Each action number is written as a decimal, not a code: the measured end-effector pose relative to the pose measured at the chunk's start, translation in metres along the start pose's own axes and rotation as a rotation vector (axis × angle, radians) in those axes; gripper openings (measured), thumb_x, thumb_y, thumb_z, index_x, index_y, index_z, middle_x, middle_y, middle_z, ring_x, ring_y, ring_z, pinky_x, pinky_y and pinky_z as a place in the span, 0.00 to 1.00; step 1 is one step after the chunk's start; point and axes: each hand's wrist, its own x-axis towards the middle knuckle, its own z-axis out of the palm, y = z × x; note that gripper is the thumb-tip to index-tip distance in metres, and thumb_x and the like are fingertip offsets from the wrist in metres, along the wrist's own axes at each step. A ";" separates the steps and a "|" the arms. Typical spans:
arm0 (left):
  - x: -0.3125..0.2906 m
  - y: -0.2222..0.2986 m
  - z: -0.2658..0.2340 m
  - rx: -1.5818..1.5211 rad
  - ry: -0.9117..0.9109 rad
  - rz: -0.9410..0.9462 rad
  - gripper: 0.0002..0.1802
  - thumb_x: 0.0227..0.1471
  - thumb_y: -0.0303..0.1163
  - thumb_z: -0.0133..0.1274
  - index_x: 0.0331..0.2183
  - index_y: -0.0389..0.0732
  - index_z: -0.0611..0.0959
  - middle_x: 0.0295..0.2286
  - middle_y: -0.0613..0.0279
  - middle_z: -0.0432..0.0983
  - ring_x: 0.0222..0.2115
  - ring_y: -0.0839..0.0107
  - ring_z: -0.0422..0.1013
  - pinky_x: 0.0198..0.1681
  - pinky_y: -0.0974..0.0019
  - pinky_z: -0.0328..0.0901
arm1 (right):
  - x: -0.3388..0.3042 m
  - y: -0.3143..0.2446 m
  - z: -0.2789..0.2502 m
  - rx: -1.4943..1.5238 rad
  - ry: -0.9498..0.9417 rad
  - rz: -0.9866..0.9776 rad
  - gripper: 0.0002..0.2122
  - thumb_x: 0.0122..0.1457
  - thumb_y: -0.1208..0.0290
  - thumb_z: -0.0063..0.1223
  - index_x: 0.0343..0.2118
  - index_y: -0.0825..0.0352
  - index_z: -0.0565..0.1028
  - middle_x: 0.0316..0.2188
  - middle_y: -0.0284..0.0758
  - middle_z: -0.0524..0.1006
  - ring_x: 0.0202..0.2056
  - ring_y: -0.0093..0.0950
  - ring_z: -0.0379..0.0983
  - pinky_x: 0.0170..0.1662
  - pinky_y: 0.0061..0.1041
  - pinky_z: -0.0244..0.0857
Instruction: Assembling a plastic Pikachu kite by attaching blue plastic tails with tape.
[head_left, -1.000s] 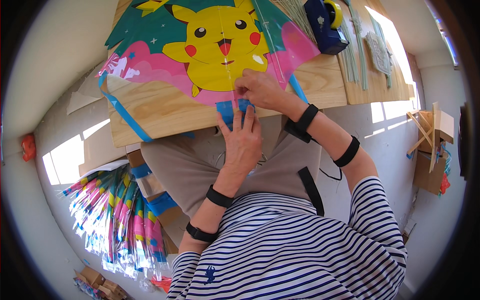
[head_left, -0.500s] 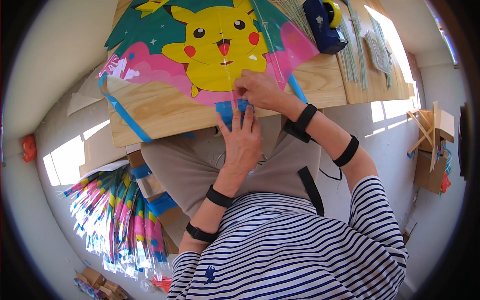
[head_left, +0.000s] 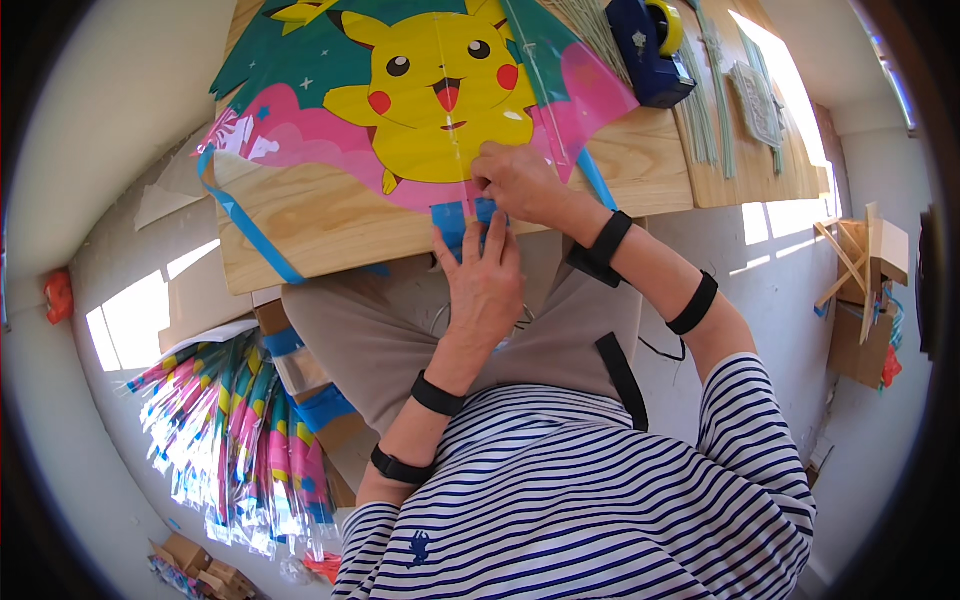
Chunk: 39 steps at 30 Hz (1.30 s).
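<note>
A printed plastic kite (head_left: 340, 140) with a yellow cartoon animal lies spread on the wooden table, its lower edge toward me. Blue strips (head_left: 447, 217) hang at the middle of that edge. My left hand (head_left: 482, 278) rests there palm down, fingers stretched out over the strips. Just above and to the right, my right hand (head_left: 528, 185) has thumb and fingertips pinched together at the kite's lower edge. Whatever is in that pinch is too small or hidden to make out. A long blue ribbon (head_left: 238, 218) trails off the kite's left corner.
At the far right stands a dark blue tape dispenser (head_left: 640, 60) with a yellow roll. Thin pale rods (head_left: 712, 90) and a clear plastic box (head_left: 757, 105) lie beside it. Left of my legs is a heap of folded kites (head_left: 240, 430) in clear sleeves, near cardboard boxes (head_left: 305, 375).
Hardly anything differs. My right hand has shifted very slightly at the kite's lower edge, and my left hand stays on the blue strips.
</note>
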 end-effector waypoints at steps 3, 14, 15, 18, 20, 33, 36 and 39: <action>-0.004 0.001 0.001 0.023 0.023 0.038 0.34 0.38 0.34 0.66 0.50 0.38 0.78 0.56 0.57 0.67 0.55 0.53 0.63 0.62 0.25 0.42 | 0.000 0.000 0.003 -0.012 0.022 -0.030 0.04 0.45 0.80 0.57 0.26 0.67 0.76 0.29 0.38 0.75 0.36 0.43 0.74 0.36 0.40 0.67; 0.021 -0.032 -0.014 0.106 0.125 0.037 0.21 0.48 0.30 0.60 0.46 0.40 0.81 0.51 0.62 0.74 0.54 0.57 0.67 0.62 0.25 0.41 | 0.002 0.000 0.007 -0.102 0.045 -0.104 0.04 0.45 0.79 0.58 0.25 0.68 0.74 0.29 0.40 0.74 0.35 0.44 0.73 0.36 0.42 0.65; 0.022 -0.034 -0.013 0.117 0.118 0.044 0.21 0.48 0.30 0.60 0.47 0.40 0.81 0.51 0.62 0.74 0.54 0.57 0.67 0.62 0.25 0.41 | 0.002 0.001 0.007 -0.102 0.039 -0.105 0.04 0.45 0.79 0.58 0.25 0.68 0.74 0.29 0.41 0.74 0.35 0.45 0.73 0.36 0.42 0.64; 0.021 -0.037 -0.010 0.125 0.100 0.046 0.23 0.48 0.30 0.60 0.48 0.40 0.80 0.52 0.63 0.73 0.54 0.57 0.67 0.62 0.25 0.40 | 0.002 0.000 0.007 -0.117 0.022 -0.115 0.05 0.45 0.79 0.57 0.26 0.68 0.74 0.30 0.41 0.74 0.36 0.45 0.72 0.36 0.42 0.64; 0.021 -0.035 -0.009 0.097 0.096 0.027 0.24 0.47 0.31 0.61 0.49 0.39 0.80 0.52 0.63 0.73 0.54 0.57 0.67 0.62 0.24 0.41 | 0.001 0.000 0.007 -0.126 0.011 -0.125 0.05 0.46 0.79 0.57 0.27 0.68 0.74 0.31 0.41 0.74 0.36 0.45 0.72 0.36 0.41 0.63; 0.020 -0.031 -0.011 0.081 0.049 0.004 0.30 0.42 0.33 0.65 0.50 0.38 0.79 0.53 0.62 0.72 0.54 0.58 0.66 0.61 0.25 0.43 | -0.013 0.007 -0.005 0.016 0.091 -0.067 0.06 0.50 0.77 0.59 0.32 0.68 0.76 0.31 0.42 0.74 0.36 0.45 0.72 0.38 0.40 0.64; 0.020 -0.032 -0.011 0.076 0.050 0.007 0.31 0.42 0.33 0.66 0.50 0.38 0.79 0.53 0.62 0.71 0.55 0.58 0.65 0.62 0.26 0.44 | -0.013 0.003 -0.003 -0.014 0.112 -0.088 0.05 0.50 0.78 0.59 0.31 0.69 0.77 0.30 0.42 0.74 0.35 0.45 0.72 0.37 0.40 0.65; 0.019 -0.033 -0.009 0.086 0.058 0.013 0.31 0.41 0.32 0.66 0.50 0.38 0.79 0.53 0.62 0.71 0.55 0.58 0.65 0.62 0.26 0.43 | -0.016 0.003 -0.001 -0.015 0.138 -0.132 0.05 0.49 0.78 0.59 0.31 0.69 0.79 0.30 0.41 0.74 0.35 0.45 0.72 0.37 0.40 0.65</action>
